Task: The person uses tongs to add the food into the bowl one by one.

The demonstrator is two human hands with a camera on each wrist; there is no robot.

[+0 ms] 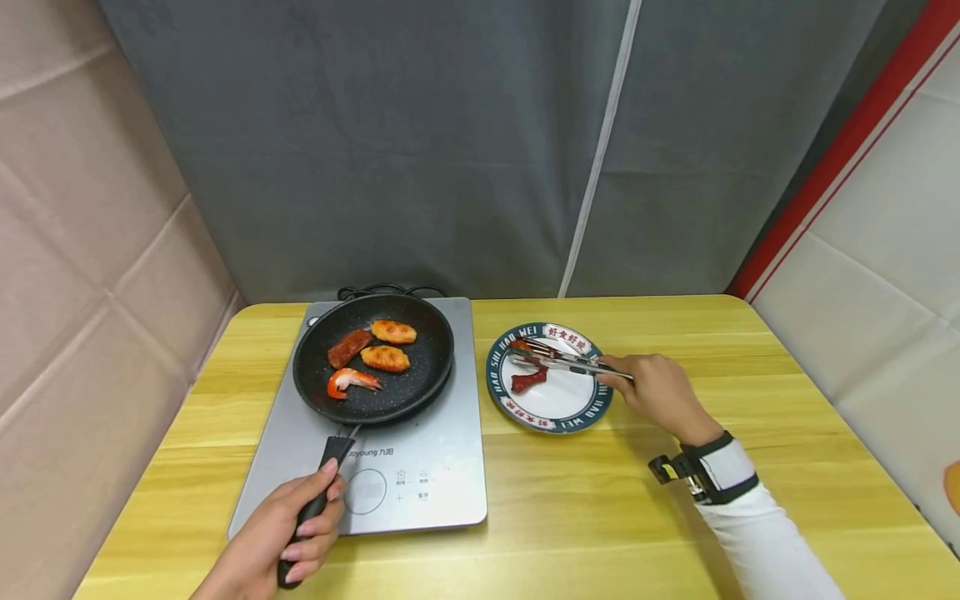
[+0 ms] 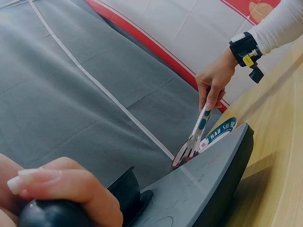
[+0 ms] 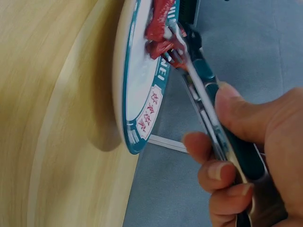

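Note:
My left hand [image 1: 281,521] grips the black handle [image 1: 337,450] of a dark speckled frying pan [image 1: 408,392]. In the pan lie a shrimp [image 1: 354,381], two browned chicken wing pieces [image 1: 393,332] and a reddish-brown chunk of meat [image 1: 349,347]. Over at the right, my right hand [image 1: 663,392] holds metal tongs [image 1: 581,365] above a white plate with a dark green rim [image 1: 558,408]. The tong ends overlap red food [image 3: 175,54] on the plate; I cannot tell whether they pinch it. Nearer the plate's front lies another dark red piece [image 1: 528,381].
The pan stands on a silver induction cooktop [image 1: 450,467] on a wooden table [image 1: 600,517]. A black cable [image 1: 390,288] lies behind it. Grey cloth [image 1: 390,150] hangs along the back, with light panels on both sides.

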